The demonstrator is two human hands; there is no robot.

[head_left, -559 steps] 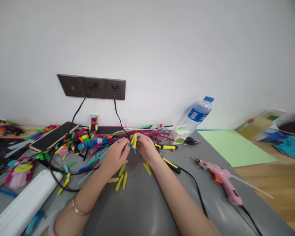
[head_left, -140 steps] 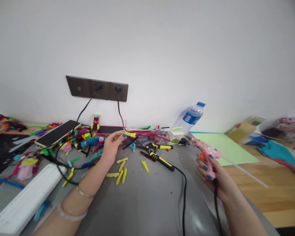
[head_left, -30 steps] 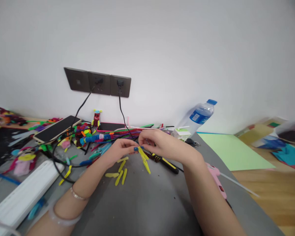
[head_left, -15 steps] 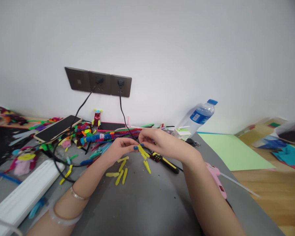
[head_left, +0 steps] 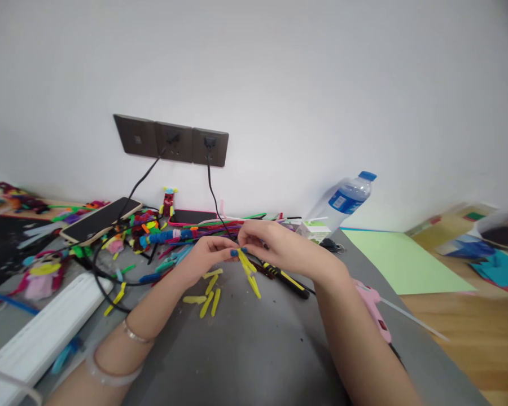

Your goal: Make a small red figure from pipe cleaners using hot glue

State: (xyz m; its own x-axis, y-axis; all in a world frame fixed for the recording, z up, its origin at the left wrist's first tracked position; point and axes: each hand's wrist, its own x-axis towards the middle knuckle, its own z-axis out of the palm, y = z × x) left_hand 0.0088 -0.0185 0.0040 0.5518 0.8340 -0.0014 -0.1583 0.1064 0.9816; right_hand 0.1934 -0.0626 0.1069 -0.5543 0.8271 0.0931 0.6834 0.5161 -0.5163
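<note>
A yellow pipe cleaner piece point(head_left: 246, 263), folded into narrow strands, is pinched between the fingertips of both hands. My left hand point(head_left: 209, 256) grips it from the left, thumb and forefinger pressed together. From the right, my right hand point(head_left: 273, 245) holds its upper end; some of those fingers are hidden behind the hand. The strands hang down toward the grey table. Several loose yellow pipe cleaner pieces point(head_left: 207, 303) lie just below my left hand. Beside my right wrist rests a tool with a black and yellow handle point(head_left: 294, 283).
Pipe cleaners and small figures crowd the back and left, with a phone point(head_left: 101, 220) and a white power strip point(head_left: 46, 332). At right are a tilted water bottle point(head_left: 347, 197), a pink glue gun point(head_left: 373, 310) and green paper point(head_left: 402, 262). Black cords run from wall sockets point(head_left: 171, 141).
Both hands stay nearly where they were, still pinching the yellow piece. Its hanging strands have shifted slightly relative to the yellow strands below. The view has moved a little.
</note>
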